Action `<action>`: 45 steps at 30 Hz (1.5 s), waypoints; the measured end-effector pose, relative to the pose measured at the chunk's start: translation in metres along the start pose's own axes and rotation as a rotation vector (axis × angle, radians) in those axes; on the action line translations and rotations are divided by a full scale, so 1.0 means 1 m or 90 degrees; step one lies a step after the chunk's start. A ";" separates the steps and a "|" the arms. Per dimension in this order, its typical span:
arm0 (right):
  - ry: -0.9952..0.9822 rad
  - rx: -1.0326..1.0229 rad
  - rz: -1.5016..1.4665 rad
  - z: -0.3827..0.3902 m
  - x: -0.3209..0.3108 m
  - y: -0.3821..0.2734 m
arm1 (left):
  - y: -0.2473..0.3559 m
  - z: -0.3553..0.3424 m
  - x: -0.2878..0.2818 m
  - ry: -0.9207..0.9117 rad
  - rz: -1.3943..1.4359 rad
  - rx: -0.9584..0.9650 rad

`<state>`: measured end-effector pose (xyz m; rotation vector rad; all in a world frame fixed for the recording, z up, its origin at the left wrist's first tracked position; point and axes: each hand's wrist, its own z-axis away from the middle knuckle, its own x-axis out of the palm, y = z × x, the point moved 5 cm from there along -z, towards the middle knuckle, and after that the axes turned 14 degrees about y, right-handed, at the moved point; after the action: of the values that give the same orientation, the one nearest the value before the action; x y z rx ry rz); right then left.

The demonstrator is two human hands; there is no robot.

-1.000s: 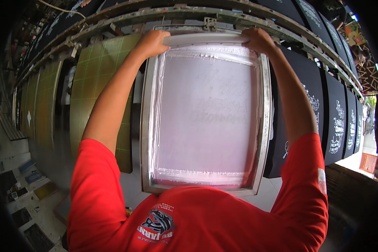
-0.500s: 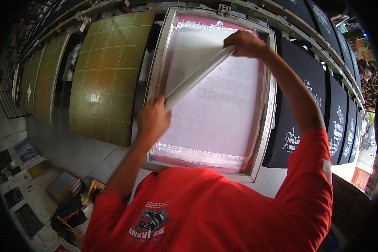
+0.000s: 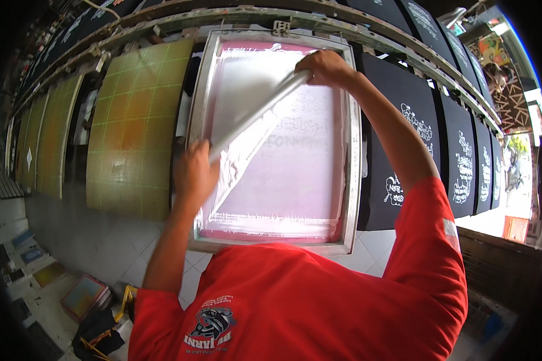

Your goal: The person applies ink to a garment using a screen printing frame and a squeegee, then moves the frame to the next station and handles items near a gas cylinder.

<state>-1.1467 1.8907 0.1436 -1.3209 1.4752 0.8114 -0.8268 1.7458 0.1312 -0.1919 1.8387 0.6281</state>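
Observation:
A long grey squeegee (image 3: 260, 112) lies slantwise over a screen-printing frame (image 3: 350, 198), its right end farther from me. My left hand (image 3: 196, 171) is closed round the near left end, by the frame's left side. Round the far right end, my right hand (image 3: 328, 68) is closed too. Under and beside the squeegee a thick band of white ink (image 3: 241, 157) runs across the mesh (image 3: 289, 180). The mesh is pale with pink borders, and faint lettering shows through it. White ink streaks also line its far and near edges.
To the left stand yellow-green boards (image 3: 135, 129) marked with grid lines. On the right, black printed fabric panels (image 3: 403, 132) sit in a row. A long rail (image 3: 223, 23) with a metal hinge clamp (image 3: 281, 26) crosses behind the frame. Flat panels (image 3: 85, 298) lie at lower left.
The whole view has shifted, so the frame appears farther left. A broad band of white ink now shows along the squeegee's near side. Both hands keep their hold on it.

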 end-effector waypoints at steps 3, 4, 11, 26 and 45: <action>0.016 0.101 0.056 -0.001 -0.002 0.057 | 0.003 -0.085 0.019 0.027 0.045 0.077; 0.011 0.118 0.067 -0.003 -0.003 0.066 | -0.003 -0.110 0.033 0.028 0.052 0.108; 0.045 0.157 0.142 0.033 0.004 0.112 | 0.008 -0.225 0.085 -0.037 0.085 0.259; -0.009 0.527 0.121 0.161 -0.013 -0.060 | 0.077 -0.263 0.116 -0.149 0.147 0.582; 0.246 0.397 0.094 0.209 -0.049 -0.175 | -0.001 -0.022 0.008 0.058 0.097 0.354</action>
<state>-0.9320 2.0667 0.1440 -0.9216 1.9415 0.1415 -0.8473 1.7355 0.1284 0.2948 2.0562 0.1927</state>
